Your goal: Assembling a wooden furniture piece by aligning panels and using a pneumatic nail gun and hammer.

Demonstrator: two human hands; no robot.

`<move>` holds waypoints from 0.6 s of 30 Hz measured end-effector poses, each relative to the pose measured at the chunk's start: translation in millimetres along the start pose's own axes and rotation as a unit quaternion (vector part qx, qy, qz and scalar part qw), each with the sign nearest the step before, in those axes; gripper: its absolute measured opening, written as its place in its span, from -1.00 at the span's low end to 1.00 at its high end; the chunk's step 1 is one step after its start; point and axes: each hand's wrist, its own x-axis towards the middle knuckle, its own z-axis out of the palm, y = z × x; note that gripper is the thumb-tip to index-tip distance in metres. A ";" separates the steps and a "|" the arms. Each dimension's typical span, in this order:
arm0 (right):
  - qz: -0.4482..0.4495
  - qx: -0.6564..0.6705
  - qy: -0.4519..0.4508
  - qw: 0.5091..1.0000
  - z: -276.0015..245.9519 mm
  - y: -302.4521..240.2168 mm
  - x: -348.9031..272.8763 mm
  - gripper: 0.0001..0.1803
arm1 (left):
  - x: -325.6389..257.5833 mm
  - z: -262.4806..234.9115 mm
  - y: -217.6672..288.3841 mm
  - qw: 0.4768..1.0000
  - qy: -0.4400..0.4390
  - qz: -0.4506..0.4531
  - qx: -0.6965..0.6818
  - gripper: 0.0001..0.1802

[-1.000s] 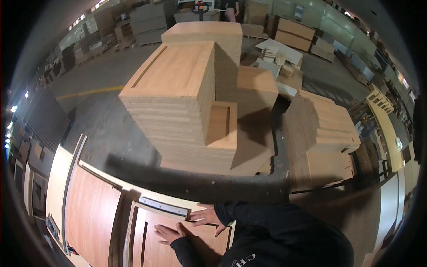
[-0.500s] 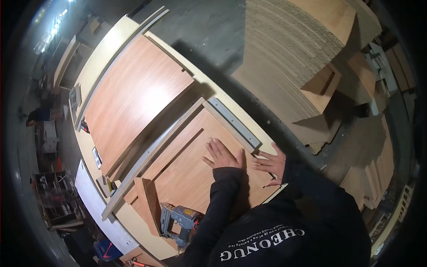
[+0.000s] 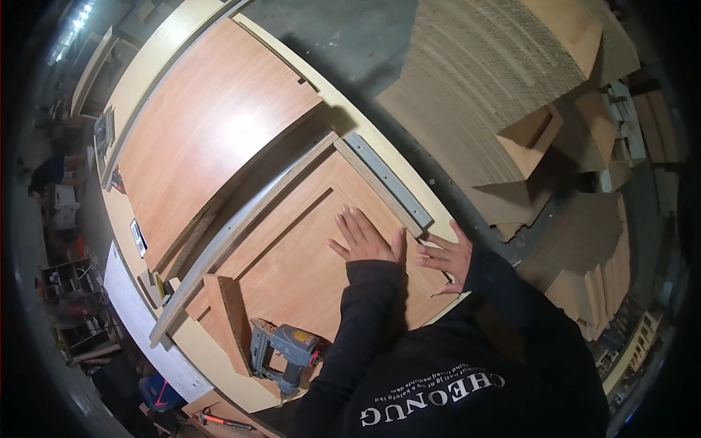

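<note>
My left hand point(image 3: 364, 235) lies flat, fingers apart, on a wood-veneer panel point(image 3: 296, 266) with a narrow slot cut into it. To its right, my right hand point(image 3: 451, 257) rests at the panel's right edge with its fingers spread; the thumb side is partly hidden by shadow. Neither hand holds anything. A long wooden strip point(image 3: 281, 181) borders the panel's far left side. Just beyond my right hand a grey metal bar point(image 3: 391, 184) is fixed along the table edge. Near my left forearm stands a grey nail gun point(image 3: 292, 349), beside an upright wooden piece point(image 3: 228, 315).
A large veneer board point(image 3: 219, 131) lies raised on the far part of the pale worktable point(image 3: 337, 102). Tall stacks of cut boards point(image 3: 482, 95) stand on the floor at the right. At lower left lie a white sheet point(image 3: 150, 328) and a hammer point(image 3: 226, 421).
The view has shifted, so the table and boards sit slightly farther left and mostly higher. Both hands keep nearly the same places on the panel.
</note>
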 end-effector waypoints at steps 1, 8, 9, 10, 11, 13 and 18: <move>0.003 0.002 -0.004 1.000 1.7 -0.6 0.4 -0.09 | -0.5 3.7 -2.1 1.000 0.006 -0.005 0.008 -0.02; 0.009 0.026 0.024 0.999 1.5 -9.8 -2.3 -0.07 | -4.9 6.8 -4.9 0.999 0.043 -0.002 0.019 -0.06; 0.009 0.028 0.022 0.999 5.3 -10.2 -5.6 -0.08 | -6.7 8.8 -4.8 0.999 0.046 0.001 0.019 -0.06; 0.009 0.030 0.023 0.999 7.4 -10.4 -6.1 -0.08 | -6.5 9.6 -5.5 0.999 0.050 0.003 0.021 -0.06; 0.009 0.028 0.024 0.999 8.5 -10.1 -8.2 -0.08 | -6.8 10.6 -5.2 0.998 0.052 0.005 0.020 -0.06; -0.001 0.025 0.032 0.999 9.7 -8.9 -9.6 -0.10 | -7.1 12.6 -5.8 0.999 0.044 0.000 0.020 -0.04; -0.025 0.052 0.068 0.996 21.6 -2.6 -6.5 -0.13 | -5.1 15.4 -13.2 0.998 0.028 -0.020 0.053 0.00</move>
